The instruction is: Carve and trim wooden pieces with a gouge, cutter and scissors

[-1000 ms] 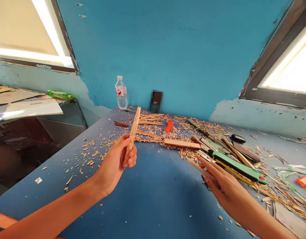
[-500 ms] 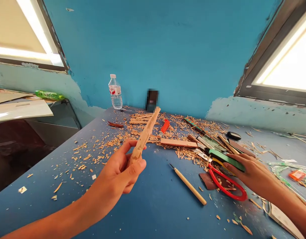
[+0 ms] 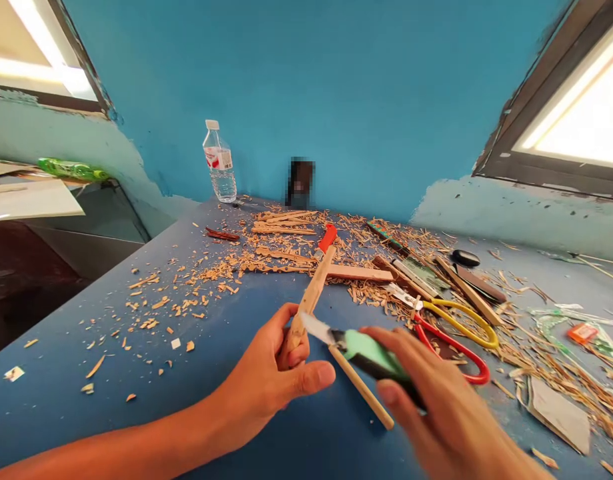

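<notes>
My left hand (image 3: pixel 281 363) holds a pale carved wooden stick (image 3: pixel 315 287) by its lower end, fingers wrapped round it and thumb stretched out to the right. In my right hand (image 3: pixel 426 387) is a utility knife (image 3: pixel 374 353) with a green and black handle. Its blade points left and lies at the stick's lower part, just above my left fingers; whether it touches the wood cannot be told. Beneath the knife, a thin tool with a round wooden handle (image 3: pixel 366 393) rests on the blue table (image 3: pixel 226 427), its tip hidden.
Wood shavings surround carved sticks (image 3: pixel 284 229), a red-handled knife (image 3: pixel 328 238) and a flat wooden strip (image 3: pixel 361 273). Scissors with red and yellow handles (image 3: pixel 469 323) lie right. A water bottle (image 3: pixel 220 167) stands near the wall. A black oval object (image 3: pixel 465 257) sits at the back right.
My right hand has lifted the green knife off the pile and brought it left to the stick. My left thumb has moved off the stick. The camera view has shifted slightly.
</notes>
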`<act>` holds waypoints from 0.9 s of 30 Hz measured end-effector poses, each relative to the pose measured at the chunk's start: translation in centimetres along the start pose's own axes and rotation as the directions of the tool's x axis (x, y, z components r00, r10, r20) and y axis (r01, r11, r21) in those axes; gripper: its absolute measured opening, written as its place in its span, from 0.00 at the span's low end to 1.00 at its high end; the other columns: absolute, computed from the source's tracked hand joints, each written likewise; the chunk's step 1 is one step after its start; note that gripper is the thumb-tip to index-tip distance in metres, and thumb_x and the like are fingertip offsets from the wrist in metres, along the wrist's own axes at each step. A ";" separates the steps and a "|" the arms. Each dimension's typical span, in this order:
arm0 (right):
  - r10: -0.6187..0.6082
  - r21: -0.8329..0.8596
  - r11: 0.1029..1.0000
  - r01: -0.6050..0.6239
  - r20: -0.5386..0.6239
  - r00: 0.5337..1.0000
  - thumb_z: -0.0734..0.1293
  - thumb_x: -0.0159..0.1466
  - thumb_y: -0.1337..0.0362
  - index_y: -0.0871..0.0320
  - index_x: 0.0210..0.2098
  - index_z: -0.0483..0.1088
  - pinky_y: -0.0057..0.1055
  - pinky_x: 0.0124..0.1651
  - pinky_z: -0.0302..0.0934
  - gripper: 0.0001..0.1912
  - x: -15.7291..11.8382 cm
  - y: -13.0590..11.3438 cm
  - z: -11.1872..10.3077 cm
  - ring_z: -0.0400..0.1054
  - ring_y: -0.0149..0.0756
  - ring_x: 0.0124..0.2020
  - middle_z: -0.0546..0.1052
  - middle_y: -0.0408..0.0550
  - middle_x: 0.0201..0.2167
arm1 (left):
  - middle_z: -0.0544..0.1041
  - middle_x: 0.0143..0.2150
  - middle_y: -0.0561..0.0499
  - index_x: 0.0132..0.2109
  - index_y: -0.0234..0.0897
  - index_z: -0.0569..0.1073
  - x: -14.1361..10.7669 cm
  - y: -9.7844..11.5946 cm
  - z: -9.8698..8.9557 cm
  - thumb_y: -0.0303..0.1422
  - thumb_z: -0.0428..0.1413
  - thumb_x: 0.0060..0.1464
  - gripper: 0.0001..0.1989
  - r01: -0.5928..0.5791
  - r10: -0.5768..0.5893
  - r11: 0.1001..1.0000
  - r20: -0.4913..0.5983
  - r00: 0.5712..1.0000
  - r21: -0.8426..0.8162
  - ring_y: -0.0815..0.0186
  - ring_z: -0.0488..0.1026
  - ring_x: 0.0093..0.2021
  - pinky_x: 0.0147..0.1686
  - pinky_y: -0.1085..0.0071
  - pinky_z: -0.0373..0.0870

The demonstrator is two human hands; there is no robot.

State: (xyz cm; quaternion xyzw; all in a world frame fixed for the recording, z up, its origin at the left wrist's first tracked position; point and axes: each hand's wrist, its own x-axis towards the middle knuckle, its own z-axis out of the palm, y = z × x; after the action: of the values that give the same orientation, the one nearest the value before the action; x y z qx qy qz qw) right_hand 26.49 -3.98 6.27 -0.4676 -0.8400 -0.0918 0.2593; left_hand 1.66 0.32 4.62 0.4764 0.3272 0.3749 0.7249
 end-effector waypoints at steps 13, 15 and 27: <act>-0.040 0.015 0.999 0.039 0.040 0.998 0.59 0.75 0.47 0.55 0.61 0.71 0.29 0.37 0.78 0.25 -0.9 -0.3 3.2 0.83 0.44 0.38 0.84 0.54 0.44 | 0.62 0.30 0.60 0.48 0.45 0.72 -1.4 -0.5 0.2 0.46 0.66 0.61 0.16 -0.017 0.014 0.994 -0.033 0.999 -0.108 0.76 0.50 0.24 0.24 0.80 0.54; -0.049 0.025 0.999 0.047 0.076 0.996 0.59 0.75 0.46 0.54 0.61 0.72 0.29 0.38 0.78 0.25 -1.0 -0.1 3.1 0.83 0.44 0.38 0.85 0.53 0.44 | 0.66 0.33 0.56 0.46 0.45 0.73 -1.4 -0.4 0.4 0.48 0.66 0.59 0.16 0.022 -0.031 0.993 -0.072 0.997 -0.116 0.73 0.54 0.27 0.28 0.78 0.58; -0.113 -0.213 0.969 0.122 0.055 0.992 0.56 0.77 0.48 0.65 0.63 0.67 0.36 0.29 0.75 0.29 -0.7 -1.8 3.5 0.82 0.47 0.31 0.85 0.56 0.39 | 0.63 0.30 0.55 0.42 0.44 0.76 -1.8 -0.6 0.9 0.51 0.62 0.62 0.16 0.041 -0.023 0.996 -0.217 0.976 0.079 0.68 0.58 0.30 0.31 0.75 0.63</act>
State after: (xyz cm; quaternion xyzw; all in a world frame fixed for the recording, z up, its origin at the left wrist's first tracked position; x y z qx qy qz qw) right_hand 24.06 -4.04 3.09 -0.4445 -0.8565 -0.1879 0.1831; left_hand 1.62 -1.76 4.53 0.4575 0.4267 0.3987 0.6705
